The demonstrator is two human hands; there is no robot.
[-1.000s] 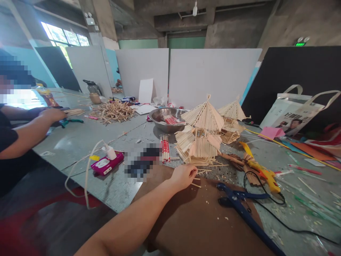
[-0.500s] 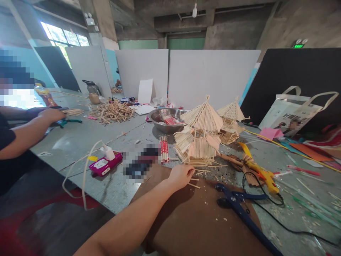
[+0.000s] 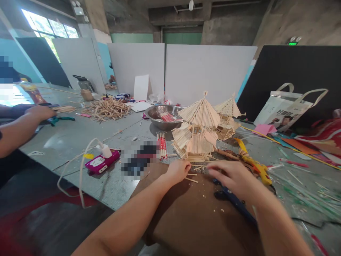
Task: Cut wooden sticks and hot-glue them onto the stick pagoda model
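Note:
My left hand rests at the far edge of the brown board, its fingers curled closed. Whatever they hold, if anything, is hidden. Short wooden sticks lie beside it. Coming in from the right, my right hand is slightly blurred, with fingers stretched toward the left hand and nothing visible in them. Below it are dark blue long-handled pliers, partly covered by the hand and forearm. Just beyond both hands stands a tiered pavilion model built of thin sticks.
A second stick pavilion stands behind the first. A yellow glue gun lies right. Left are bundled red-wrapped sticks, a metal bowl, a purple power strip and a stick pile. A co-worker's hand is far left.
My right hand has come into view from the right, over the pliers and close to my left hand. My left hand stays by the sticks. The view has shifted slightly.

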